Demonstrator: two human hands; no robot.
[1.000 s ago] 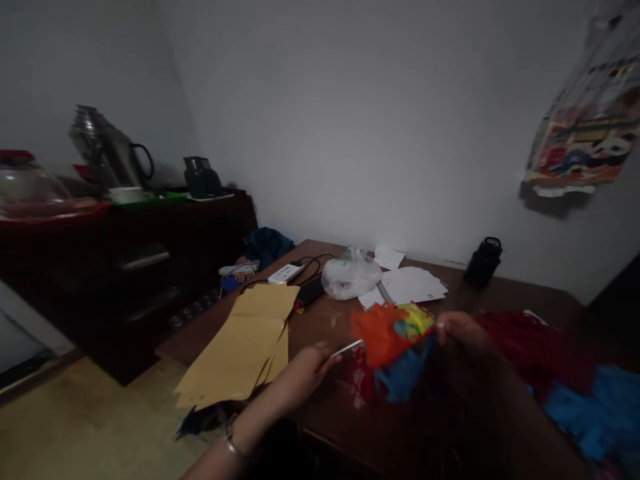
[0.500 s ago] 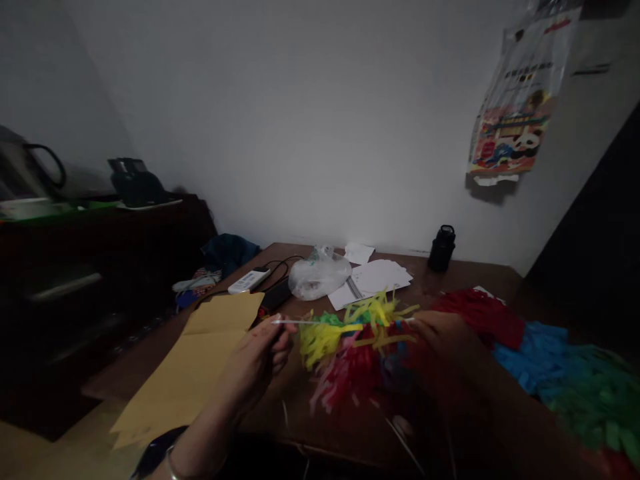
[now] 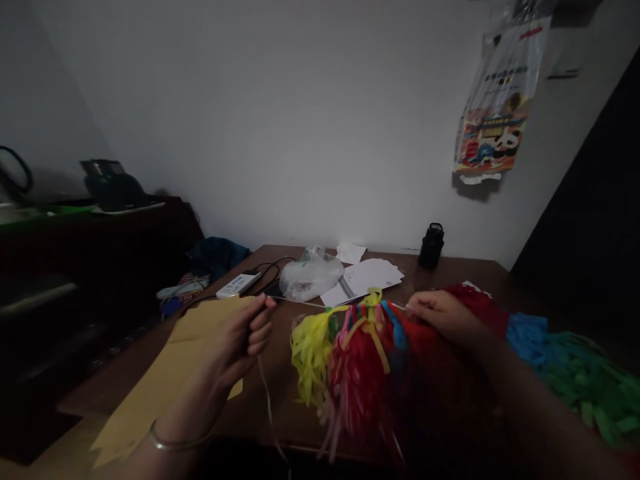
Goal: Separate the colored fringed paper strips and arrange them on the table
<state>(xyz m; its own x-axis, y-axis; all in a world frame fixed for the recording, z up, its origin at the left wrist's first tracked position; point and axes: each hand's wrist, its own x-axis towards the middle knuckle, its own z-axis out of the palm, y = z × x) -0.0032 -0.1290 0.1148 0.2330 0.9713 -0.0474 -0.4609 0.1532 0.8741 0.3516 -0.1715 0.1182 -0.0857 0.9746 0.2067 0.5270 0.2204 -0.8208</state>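
Reaches in from lower left with the left forearm, wrist bent slightly up. Curls the left hand (image 3: pixel 243 333) shut, fingers folded on its right side. Stretches the right arm in from lower right, in shadow. Pinches with the right hand (image 3: pixel 440 315), fingertips pointing left. Holds both hands about level, well apart.

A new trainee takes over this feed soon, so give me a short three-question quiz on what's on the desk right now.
1. True or false: the left hand is closed on the white string.
2. What hangs on the string between the left hand and the right hand? A) keys B) coloured paper tassels C) a towel
3. What dark thing stands just beyond the white papers, to their right?
Key: 1 true; 2 B; 3 the black bottle.
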